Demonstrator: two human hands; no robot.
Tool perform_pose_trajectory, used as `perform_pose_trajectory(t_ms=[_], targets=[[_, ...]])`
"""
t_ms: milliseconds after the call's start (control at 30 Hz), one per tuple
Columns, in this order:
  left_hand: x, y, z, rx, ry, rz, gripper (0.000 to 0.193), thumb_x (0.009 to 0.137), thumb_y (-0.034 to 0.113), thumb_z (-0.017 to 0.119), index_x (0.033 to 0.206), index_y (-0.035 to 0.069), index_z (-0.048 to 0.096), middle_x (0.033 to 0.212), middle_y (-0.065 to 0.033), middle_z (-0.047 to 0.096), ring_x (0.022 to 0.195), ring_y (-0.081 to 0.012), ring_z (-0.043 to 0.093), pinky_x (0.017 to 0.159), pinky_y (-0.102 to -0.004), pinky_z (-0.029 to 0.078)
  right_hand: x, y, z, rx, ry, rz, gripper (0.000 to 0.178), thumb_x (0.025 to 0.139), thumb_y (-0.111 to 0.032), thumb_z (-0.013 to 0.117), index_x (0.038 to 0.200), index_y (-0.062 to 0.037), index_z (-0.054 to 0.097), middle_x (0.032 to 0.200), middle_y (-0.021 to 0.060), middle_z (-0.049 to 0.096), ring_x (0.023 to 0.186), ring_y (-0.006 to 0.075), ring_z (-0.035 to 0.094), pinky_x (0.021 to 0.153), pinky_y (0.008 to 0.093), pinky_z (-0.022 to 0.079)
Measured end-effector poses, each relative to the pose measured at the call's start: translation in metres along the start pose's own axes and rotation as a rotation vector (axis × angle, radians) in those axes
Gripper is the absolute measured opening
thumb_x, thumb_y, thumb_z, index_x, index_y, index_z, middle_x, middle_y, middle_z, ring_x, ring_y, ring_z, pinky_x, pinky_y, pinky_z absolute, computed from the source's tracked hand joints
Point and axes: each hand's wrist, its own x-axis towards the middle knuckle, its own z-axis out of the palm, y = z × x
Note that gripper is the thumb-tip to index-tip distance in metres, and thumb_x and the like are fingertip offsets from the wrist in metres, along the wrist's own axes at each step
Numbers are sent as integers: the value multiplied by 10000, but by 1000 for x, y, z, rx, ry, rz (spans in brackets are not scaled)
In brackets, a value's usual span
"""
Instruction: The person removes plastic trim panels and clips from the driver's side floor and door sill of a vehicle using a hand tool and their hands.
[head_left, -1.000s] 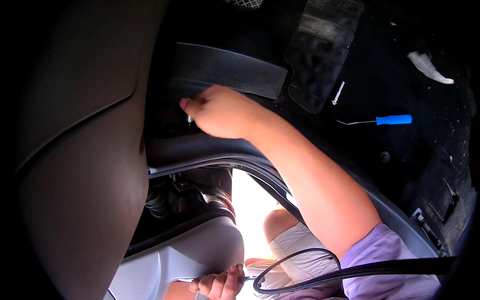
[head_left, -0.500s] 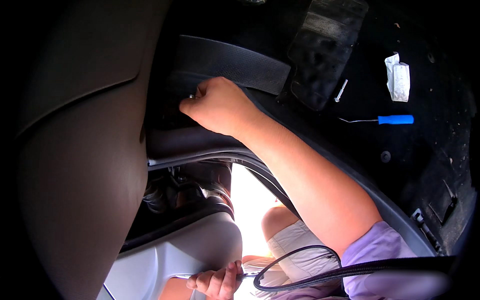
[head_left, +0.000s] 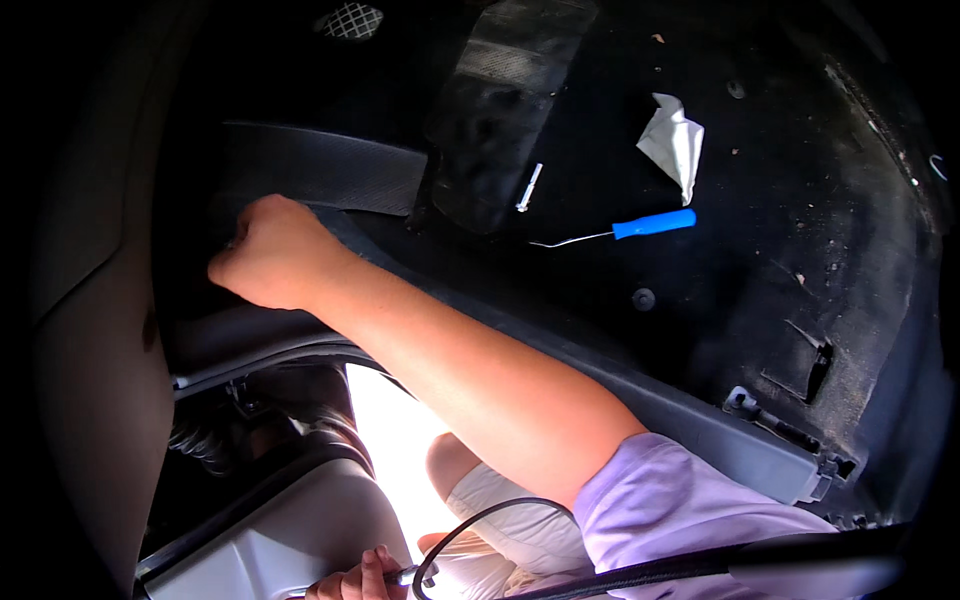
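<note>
One tool (head_left: 654,223) on dark car floor (head_left: 730,300); right hand (head_left: 268,255) curled, hold unclear; left hand (head_left: 358,579) clasps rod (head_left: 406,576).

And here we are inside a vehicle's footwell, where the black floor (head_left: 720,310) runs broad and scuffed, specked with pale grit toward the right. A ribbed footrest panel (head_left: 330,170) sits upper left, a dark pad (head_left: 485,140) beside it, and a cross-hatched pedal (head_left: 352,20) catches light up top. Brown-grey trim (head_left: 90,410) fills the left! Below, the grey sill (head_left: 745,455) slants down to the right, and fierce white daylight (head_left: 385,425) blazes beside the pale door panel (head_left: 290,525).
</note>
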Motion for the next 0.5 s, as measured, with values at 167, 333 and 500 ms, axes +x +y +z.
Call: perform_pose_trajectory(t_ms=[167,333,500], targets=[[5,3,-2,41,35,9,199,935,148,792,1115,104,719,696,-1,682,481,-162,526,459,-324,415,-3,2,-1,79,2,-99,240,787,-142,735,937,38,784,834,200,755,779,322,751,747,388,597],[15,0,-1,77,109,32,194,931,149,798,1104,108,721,695,0,676,493,-165,528,469,-326,416,4,-2,-13,29,-127,5,175,906,-141,746,994,0,802,779,125,762,671,186,738,672,339,593],[16,3,-4,105,119,27,189,926,149,804,1093,112,723,694,1,670,505,-168,529,478,-328,418,-5,-15,-16,-89,-105,80,297,959,-290,760,825,-26,777,717,88,743,630,187,707,644,320,552]])
